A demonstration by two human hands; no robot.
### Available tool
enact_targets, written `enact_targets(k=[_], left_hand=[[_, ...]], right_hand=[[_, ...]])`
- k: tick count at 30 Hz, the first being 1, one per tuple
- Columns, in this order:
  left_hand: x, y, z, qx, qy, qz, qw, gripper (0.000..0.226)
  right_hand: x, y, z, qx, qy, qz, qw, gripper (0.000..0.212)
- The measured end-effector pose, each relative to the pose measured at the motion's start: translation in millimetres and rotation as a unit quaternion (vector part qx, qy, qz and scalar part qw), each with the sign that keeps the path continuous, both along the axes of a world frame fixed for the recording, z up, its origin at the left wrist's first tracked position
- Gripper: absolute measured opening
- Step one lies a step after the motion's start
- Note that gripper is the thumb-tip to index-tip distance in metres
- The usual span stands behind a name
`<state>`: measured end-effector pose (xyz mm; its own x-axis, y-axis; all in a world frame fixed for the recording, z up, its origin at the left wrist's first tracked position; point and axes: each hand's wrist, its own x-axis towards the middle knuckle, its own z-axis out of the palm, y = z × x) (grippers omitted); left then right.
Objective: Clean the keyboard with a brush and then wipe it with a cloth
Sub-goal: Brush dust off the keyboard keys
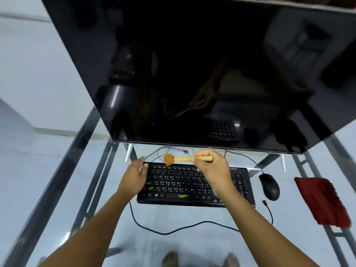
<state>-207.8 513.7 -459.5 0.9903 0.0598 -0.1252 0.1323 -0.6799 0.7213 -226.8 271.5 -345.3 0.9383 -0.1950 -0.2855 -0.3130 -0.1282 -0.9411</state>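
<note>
Brush at the keyboard's far edge, centre frame.
Black keyboard [183, 187] lies on glass desk [107, 189]; left hand [134, 176] curls its fingers over the left end, right hand [210, 168] fingers clamped on brush [185, 158], bristles at top key row. Red cloth [323, 201] right of mouse [269, 186]. Dark monitor [192, 74] behind.

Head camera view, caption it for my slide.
Right hand holds wooden-handled brush at the top row of the black keyboard; left hand grips its left end; red cloth lies aside.

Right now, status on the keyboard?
Left hand holds keyboard, left edge. Right hand grips brush, bristles at top row. Cloth lies beside mouse. Yellow bits on keys.
</note>
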Motion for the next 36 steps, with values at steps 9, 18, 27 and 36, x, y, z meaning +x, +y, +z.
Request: enact_targets(k=[9,18,27,36], left_hand=[[-7,7,-17,-0.053,-0.035,0.003,0.998,0.038],[-5,3,-28,-0.046,-0.094,0.037,0.994,0.034],[-15,8,-37,0.013,-0.112,0.003,0.994,0.058],[-15,12,-41,0.018,-0.099,0.003,0.995,0.061]], right_hand=[[-14,38,-29,-0.100,-0.043,0.143,0.984,0.003],[-17,36,-45,-0.145,-0.051,0.218,0.964,0.011],[-34,42,-59,-0.230,-0.119,0.258,0.931,0.018],[-19,34,-56,-0.160,0.003,0.241,0.957,0.006]])
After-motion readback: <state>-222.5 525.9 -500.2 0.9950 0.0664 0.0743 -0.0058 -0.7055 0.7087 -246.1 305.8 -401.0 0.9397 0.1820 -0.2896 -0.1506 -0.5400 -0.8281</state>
